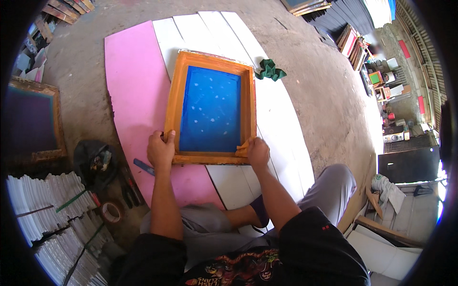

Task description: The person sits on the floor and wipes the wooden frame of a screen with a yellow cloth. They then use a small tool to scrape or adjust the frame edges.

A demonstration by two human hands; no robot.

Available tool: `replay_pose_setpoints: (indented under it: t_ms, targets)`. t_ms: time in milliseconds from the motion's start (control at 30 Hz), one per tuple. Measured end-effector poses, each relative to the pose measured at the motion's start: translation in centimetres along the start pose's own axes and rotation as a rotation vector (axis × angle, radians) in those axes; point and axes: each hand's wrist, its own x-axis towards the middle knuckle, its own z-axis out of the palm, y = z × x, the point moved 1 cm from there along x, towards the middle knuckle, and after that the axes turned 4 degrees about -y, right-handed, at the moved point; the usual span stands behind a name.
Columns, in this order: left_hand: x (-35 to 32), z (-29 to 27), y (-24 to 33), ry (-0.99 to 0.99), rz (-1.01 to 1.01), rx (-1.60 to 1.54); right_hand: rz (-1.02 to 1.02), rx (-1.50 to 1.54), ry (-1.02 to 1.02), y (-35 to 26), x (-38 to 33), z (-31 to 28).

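A wooden screen-printing frame, orange with a blue mesh, lies flat on white boards and a pink board on the ground. My left hand grips the frame's near left corner, thumb over its edge. At the near right corner my right hand presses a small orange piece, perhaps tape or cloth, against the frame. I sit on the ground, knees bent, in grey trousers.
A green rag lies on the white boards beyond the frame. At my left are a tape roll, a blue tool, a black bag, stacked white sheets and another framed screen.
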Motion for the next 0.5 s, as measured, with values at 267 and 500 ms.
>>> replay_pose_setpoints:
  t_ms: [267,500]
  targets:
    - [-0.3,-0.5,0.5,-0.013,-0.025,0.059,0.004,0.005,-0.022,-0.7,-2.4,0.1]
    - [0.0,-0.3,-0.2,0.012,0.034,-0.032,-0.051,0.032,-0.056,1.1,-4.6,0.0]
